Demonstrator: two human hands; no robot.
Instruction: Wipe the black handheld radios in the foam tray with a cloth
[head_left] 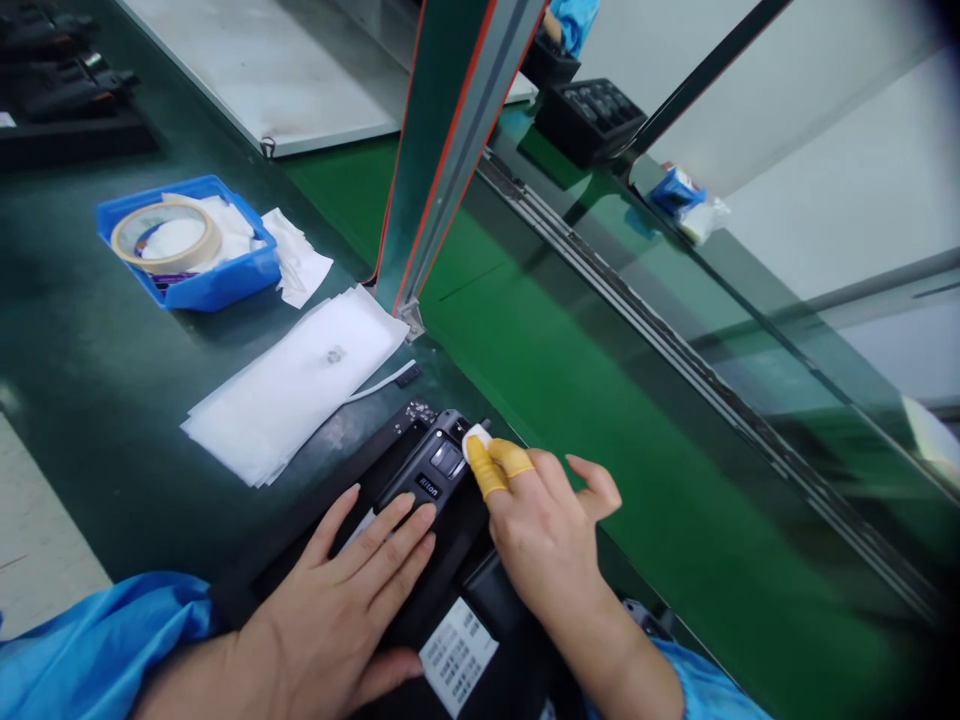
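A black handheld device (pixel 442 458) with a small screen window and a "Riton" label lies in a black tray (pixel 322 545). My left hand (pixel 349 590) rests on its lower body with the fingers stretched out. Yellow finger cots cover two fingers of my right hand (pixel 544 520), which pinches a small white wipe (pixel 476 437) against the device's upper right edge. Beneath my hands, a white label sheet (pixel 459 655) printed with codes lies on something black. My palms and forearms hide much of the tray.
A stack of white sheets (pixel 300 385) lies beyond the tray. A blue bin (pixel 232 285) holds a tape roll (pixel 166 238) and white cloths. A green metal post (pixel 442 140) rises at the table edge. Across the glass, a co-worker's blue sleeve (pixel 576 22) shows near black trays (pixel 592 115).
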